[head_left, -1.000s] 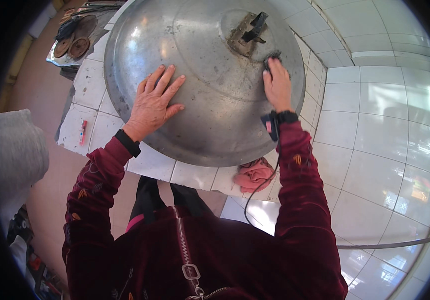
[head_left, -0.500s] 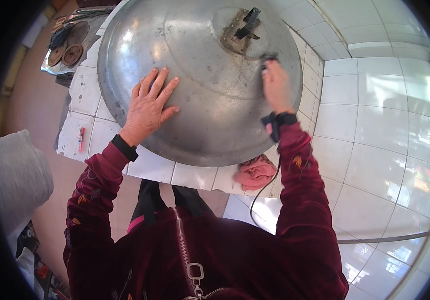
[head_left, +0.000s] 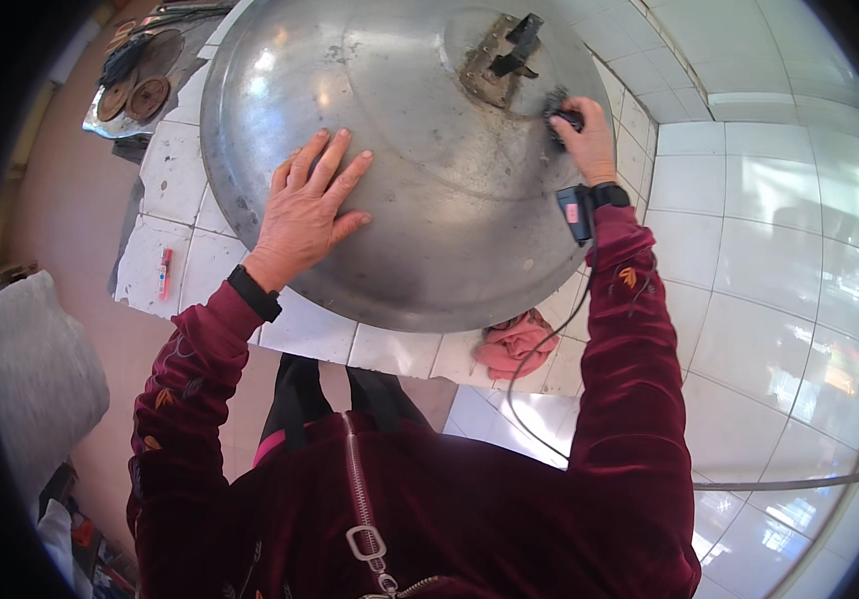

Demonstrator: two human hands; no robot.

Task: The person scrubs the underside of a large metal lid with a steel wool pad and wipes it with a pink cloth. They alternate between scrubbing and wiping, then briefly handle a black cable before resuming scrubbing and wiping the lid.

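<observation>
A large, round, domed metal lid [head_left: 420,230] lies on a white-tiled counter, its grey surface marked by spots and smears. Near its far side is a black handle [head_left: 517,45] on a brown-stained mounting plate. My left hand [head_left: 312,205] rests on the lid's left part, palm down with the fingers spread. In my right hand [head_left: 589,140] is a small dark scrubber [head_left: 557,112], pressed against the lid to the right of the handle. The fingers wrap over the scrubber and hide part of it.
A pink cloth [head_left: 517,344] lies crumpled at the counter's front edge, and a small red-and-clear tube [head_left: 165,275] is at the left. Round rusty metal plates [head_left: 147,98] sit far left. White tiled walls [head_left: 764,260] rise on the right. A cable [head_left: 519,404] hangs by my right forearm.
My right hand has moved right with the scrubber over the lid and is less blurred. My left hand stays at the same spot on the lid. The view has shifted slightly.
</observation>
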